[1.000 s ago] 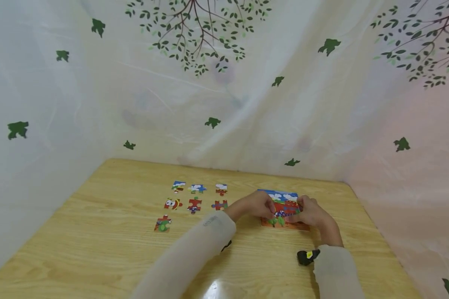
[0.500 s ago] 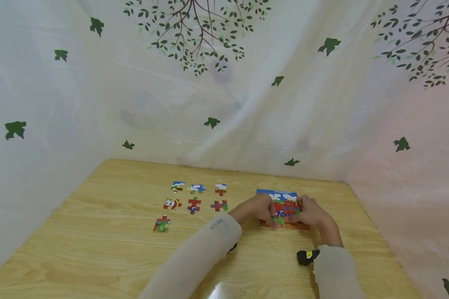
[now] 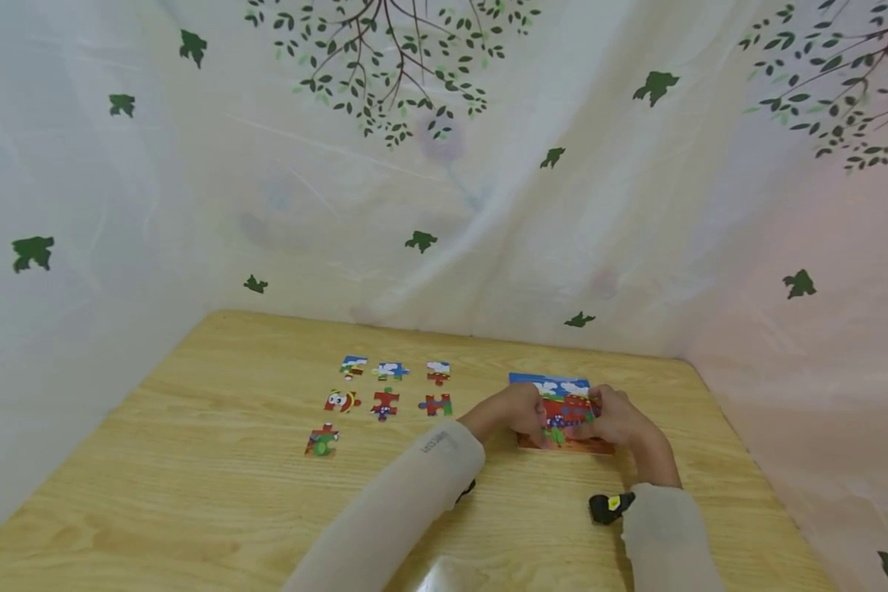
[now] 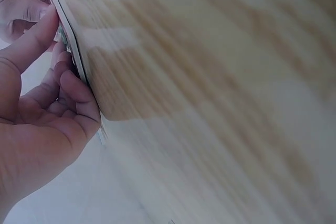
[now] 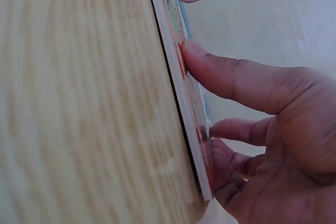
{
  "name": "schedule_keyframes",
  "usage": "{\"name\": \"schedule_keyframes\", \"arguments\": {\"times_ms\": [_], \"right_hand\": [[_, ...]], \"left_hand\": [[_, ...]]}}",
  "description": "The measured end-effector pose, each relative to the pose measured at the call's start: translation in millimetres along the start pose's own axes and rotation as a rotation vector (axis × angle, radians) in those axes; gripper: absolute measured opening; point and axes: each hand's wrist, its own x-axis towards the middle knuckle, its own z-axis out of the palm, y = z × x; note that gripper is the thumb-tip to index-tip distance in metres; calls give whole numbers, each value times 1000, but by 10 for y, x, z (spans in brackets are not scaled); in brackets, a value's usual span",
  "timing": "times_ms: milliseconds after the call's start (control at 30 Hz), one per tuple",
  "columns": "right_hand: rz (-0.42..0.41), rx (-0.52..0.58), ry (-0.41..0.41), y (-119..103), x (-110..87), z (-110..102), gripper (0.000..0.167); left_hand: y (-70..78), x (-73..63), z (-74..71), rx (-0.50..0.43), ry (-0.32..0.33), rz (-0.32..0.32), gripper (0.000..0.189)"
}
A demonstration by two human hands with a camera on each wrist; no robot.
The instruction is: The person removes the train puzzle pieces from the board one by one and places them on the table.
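Observation:
A jigsaw puzzle [image 3: 558,386] with blue sky, clouds and red patches lies flat at the right of the table. My left hand [image 3: 520,409] grips its left part, thumb near the front edge and the other fingers curled on top. At the puzzle's right side, my right hand [image 3: 620,418] holds it, with the thumb across the picture and the fingers bent by the edge. In the right wrist view the thumb [image 5: 231,74] presses on the puzzle's surface. The left wrist view has the curled left fingers [image 4: 76,87] right at the board. Much of the picture is hidden under both hands.
Several loose jigsaw pieces lie in spaced rows to the left, among them a piece with cartoon eyes [image 3: 339,401], a red piece [image 3: 385,404] and a green one [image 3: 321,441]. Behind the wooden table [image 3: 215,510] hangs a pale curtain [image 3: 326,222] with leaf prints.
My left hand has shifted slightly right and its raised fingers have gone down onto the puzzle's front left part. The right hand and the loose pieces stay where they were.

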Motion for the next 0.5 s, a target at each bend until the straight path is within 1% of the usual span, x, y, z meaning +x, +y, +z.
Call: {"name": "schedule_keyframes", "arguments": {"times_ms": [67,267,367,433,500], "right_hand": [[-15,12,-9,0,-5,-14,90],[-66,30,-15,44,-22,-70,68],[-50,24,-11,57,-20,-67,65],[-32,18,-10,52,-23,-62,66],[-14,16,-7,41,-25,-59,65]], "left_hand": [[-4,-2,-4,-6,-1,-4,26],[-18,-12,-12,-24,-6,13,22],[-29,-8,-9,-22,-5,8,23],[-32,-5,-10,-30,-4,3,29],[-29,-7,-15,-39,10,1,32]]}}
